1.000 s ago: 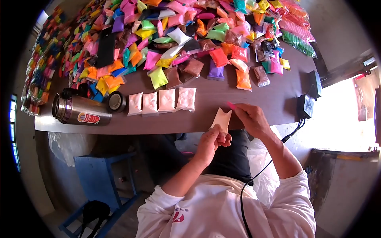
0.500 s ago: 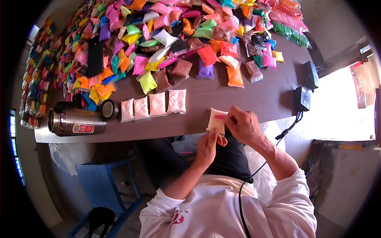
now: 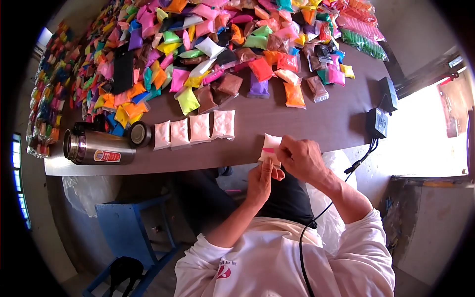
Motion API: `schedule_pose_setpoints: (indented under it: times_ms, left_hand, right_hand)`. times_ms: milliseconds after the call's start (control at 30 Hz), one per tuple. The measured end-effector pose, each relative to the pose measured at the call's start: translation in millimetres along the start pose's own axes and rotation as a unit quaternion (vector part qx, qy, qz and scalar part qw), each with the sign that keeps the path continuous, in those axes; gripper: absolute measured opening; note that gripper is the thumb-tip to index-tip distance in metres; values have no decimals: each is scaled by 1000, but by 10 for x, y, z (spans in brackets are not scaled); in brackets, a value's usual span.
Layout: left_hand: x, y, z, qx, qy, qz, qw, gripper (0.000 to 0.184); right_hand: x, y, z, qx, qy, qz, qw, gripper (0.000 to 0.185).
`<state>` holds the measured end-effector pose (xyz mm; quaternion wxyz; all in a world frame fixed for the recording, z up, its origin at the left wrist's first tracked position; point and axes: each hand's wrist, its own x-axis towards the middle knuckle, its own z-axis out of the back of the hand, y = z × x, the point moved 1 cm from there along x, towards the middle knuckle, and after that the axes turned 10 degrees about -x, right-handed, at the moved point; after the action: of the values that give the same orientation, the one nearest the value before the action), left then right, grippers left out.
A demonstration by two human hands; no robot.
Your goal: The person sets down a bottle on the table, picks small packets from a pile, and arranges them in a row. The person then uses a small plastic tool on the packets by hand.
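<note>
A small pale packet [image 3: 269, 141] with a bright pink strip [image 3: 268, 150] across its front is held at the table's near edge. My left hand [image 3: 261, 180] grips its lower end, thumb on the front. At the packet's right side is my right hand [image 3: 303, 158], its fingers closed and bent; whatever they pinch is hidden behind the knuckles. To the left, several similar pale pink packets [image 3: 200, 128] lie in a row on the table.
A brown table [image 3: 292, 121] bears a large heap of colourful packets [image 3: 213, 47] and a black phone [image 3: 123, 69]. A steel flask [image 3: 99, 147] lies by its lid [image 3: 139, 133] at left. Black boxes [image 3: 377, 123] with cables stand right. A blue chair [image 3: 123, 227] is below left.
My right hand has shifted slightly lower, and the pink strip now shows farther left across the packet. My left hand keeps its grip. The whole view has shifted slightly.
</note>
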<state>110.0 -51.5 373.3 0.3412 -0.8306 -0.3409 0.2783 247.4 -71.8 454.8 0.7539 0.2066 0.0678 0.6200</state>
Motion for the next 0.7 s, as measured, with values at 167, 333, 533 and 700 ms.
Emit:
schedule_pose_setpoints:
  times_ms: [167, 333, 533, 700]
  left_hand:
    - [2, -24, 29, 53, -13, 5, 999, 52]
    - [-46, -1, 59, 54, -26, 20, 998, 52]
    - [14, -5, 46, 58, -24, 7, 998, 54]
    - [-5, -44, 20, 80, -27, -10, 996, 57]
  right_hand:
    - [150, -261, -101, -46, -91, -77, 992, 13]
    - [40, -119, 29, 46, -61, -61, 995, 14]
    - [157, -14, -39, -27, -19, 36, 999, 16]
    - [384, -364, -120, -68, -113, -25, 991, 12]
